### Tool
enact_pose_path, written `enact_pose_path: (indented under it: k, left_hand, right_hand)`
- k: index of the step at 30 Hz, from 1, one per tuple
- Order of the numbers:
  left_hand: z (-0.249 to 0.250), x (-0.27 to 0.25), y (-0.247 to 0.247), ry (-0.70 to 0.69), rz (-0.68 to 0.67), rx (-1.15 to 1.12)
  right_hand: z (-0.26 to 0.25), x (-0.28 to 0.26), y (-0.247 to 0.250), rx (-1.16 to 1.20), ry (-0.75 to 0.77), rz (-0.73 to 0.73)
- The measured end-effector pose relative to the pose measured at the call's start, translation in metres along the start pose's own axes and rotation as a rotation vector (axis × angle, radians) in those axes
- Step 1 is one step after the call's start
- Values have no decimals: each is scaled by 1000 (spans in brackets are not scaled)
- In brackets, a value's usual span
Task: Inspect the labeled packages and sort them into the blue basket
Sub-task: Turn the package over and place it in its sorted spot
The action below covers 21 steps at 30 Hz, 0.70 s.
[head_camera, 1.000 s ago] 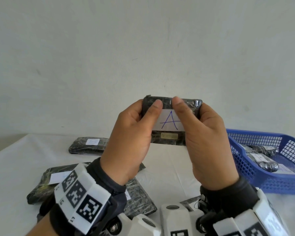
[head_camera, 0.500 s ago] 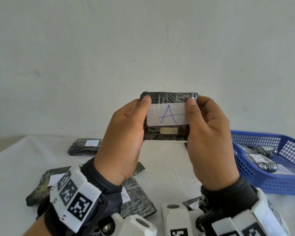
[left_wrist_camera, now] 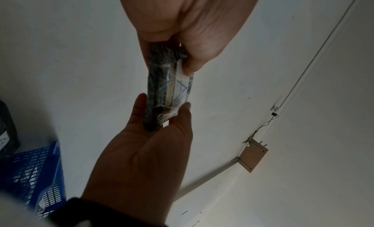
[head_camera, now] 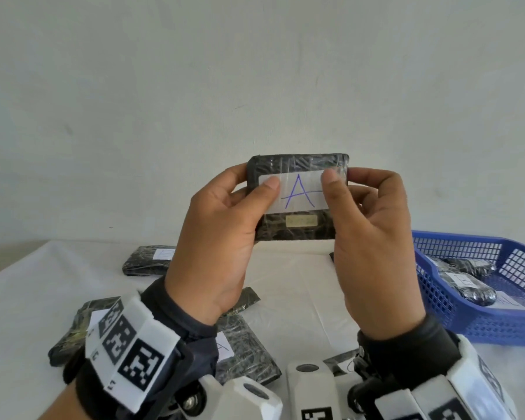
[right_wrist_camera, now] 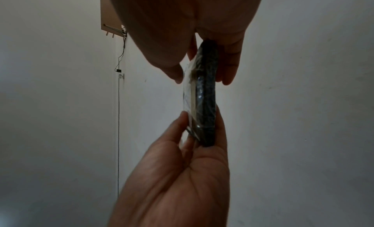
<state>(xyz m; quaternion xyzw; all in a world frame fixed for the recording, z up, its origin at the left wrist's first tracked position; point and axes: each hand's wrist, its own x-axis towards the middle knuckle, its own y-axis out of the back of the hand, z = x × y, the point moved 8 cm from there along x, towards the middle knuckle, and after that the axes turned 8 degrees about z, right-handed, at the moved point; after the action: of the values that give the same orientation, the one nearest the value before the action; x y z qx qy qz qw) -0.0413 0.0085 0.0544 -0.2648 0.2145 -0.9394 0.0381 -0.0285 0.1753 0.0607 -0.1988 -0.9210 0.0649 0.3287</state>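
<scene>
A black plastic-wrapped package [head_camera: 297,228] with a white label marked "A" [head_camera: 299,192] is held upright in the air, facing me. My left hand [head_camera: 256,194] pinches its left end, thumb on the label and fingers behind. At its right end my right hand [head_camera: 343,192] pinches it the same way. The left wrist view shows the package [left_wrist_camera: 160,86] edge-on between both hands, and so does the right wrist view, where the package [right_wrist_camera: 206,94] looks dark. The blue basket [head_camera: 467,316] sits on the table at the right, below the package, with several wrapped packages [head_camera: 464,286] in it.
More labeled black packages lie on the white table [head_camera: 300,283]: one at the far left [head_camera: 146,262], one near left [head_camera: 73,328] and one under my left wrist [head_camera: 246,350]. A bare white wall stands behind the table.
The package rose slightly and turned upright toward me. Both thumbs slid apart to the label's ends, so the whole "A" shows.
</scene>
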Motion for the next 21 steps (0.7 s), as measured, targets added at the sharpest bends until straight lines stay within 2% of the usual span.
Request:
enact_pose_path:
  k: [2,5,11,17,21]
  left_hand:
    - [1,-3,-4,-46,-35,54]
    - [4,-6,-8,-128,-57,141]
    - [6,-9,-13,-154,-113,228]
    - [5,-6,-9,-91,-102,216]
    - [1,-4,-7,-21,-58,155]
  right_hand:
    - [0,-1,0,-58,52,24]
    - [-2,-3,1,-59,35,31]
    - [-12,-3,2,-159,107,14]
    - [-12,-3,1,-190,125,-17]
    - [-6,0,5,-90,50,7]
